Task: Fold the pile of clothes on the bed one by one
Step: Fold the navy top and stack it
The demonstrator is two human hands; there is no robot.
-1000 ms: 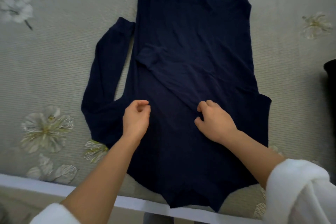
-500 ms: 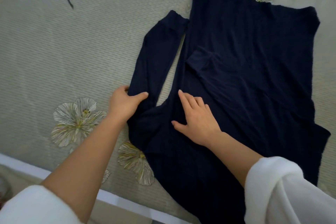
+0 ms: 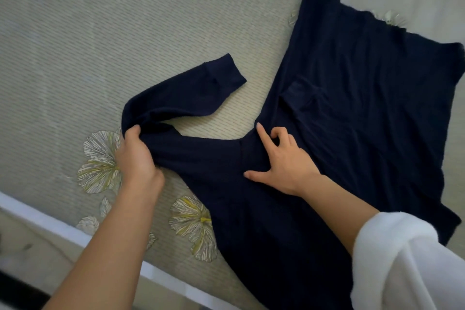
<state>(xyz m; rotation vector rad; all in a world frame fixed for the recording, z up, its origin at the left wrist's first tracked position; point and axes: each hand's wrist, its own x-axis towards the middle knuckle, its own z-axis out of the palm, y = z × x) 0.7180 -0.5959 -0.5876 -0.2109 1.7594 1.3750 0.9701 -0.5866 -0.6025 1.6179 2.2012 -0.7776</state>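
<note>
A navy long-sleeved top (image 3: 352, 108) lies spread flat on the bed, its body at the right and its hem toward the far edge. Its left sleeve (image 3: 191, 98) sticks out to the left and is bent back on itself, cuff pointing right. My left hand (image 3: 137, 156) grips the sleeve at the bend, fingers curled round the cloth. At the armpit seam where the sleeve meets the body, my right hand (image 3: 281, 161) presses down with forefinger and thumb stretched out and the other fingers bent. The other sleeve lies folded across the body.
The bed (image 3: 125, 45) has a grey-green striped cover with pale flower prints, one (image 3: 98, 161) just left of my left hand. The bed's white near edge (image 3: 50, 221) runs diagonally at the lower left, floor beyond it.
My left hand has taken hold of the left sleeve and pulled it out to the left, bending it. My right hand shifted to the armpit seam. The view swung left.
</note>
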